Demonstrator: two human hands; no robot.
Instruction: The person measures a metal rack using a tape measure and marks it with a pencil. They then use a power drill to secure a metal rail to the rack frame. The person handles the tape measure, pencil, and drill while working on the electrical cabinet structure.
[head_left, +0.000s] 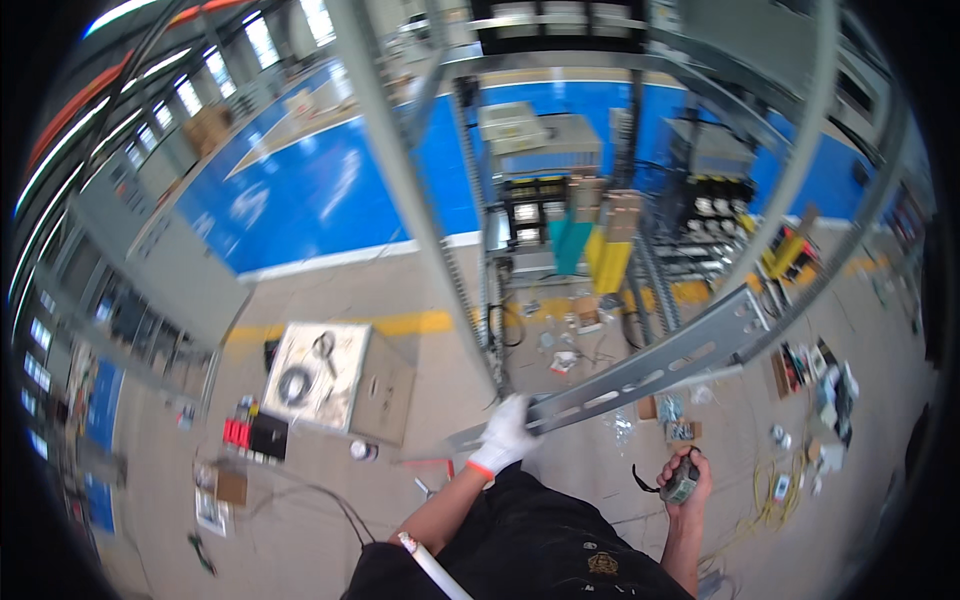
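Observation:
My left hand (508, 436), in a white glove with an orange cuff, is closed around the left part of a long grey slotted metal rail (640, 372). This rail slants up to the right across the front of a tall metal cabinet frame (432, 225), its right end by a curved-looking upright. My right hand (694, 482) is bare and wrapped round a tape measure (682, 480) with a dark wrist strap, held low and apart from the rail. No drawn-out blade shows on the tape.
Yellow-and-copper busbars (612, 250) and green ones stand inside the frame. At left is a white-topped box (322, 375) with a coil of wire on it. Small boxes, hardware and yellow cord (770, 495) lie on the floor. A white tube (430, 568) rises near my left arm.

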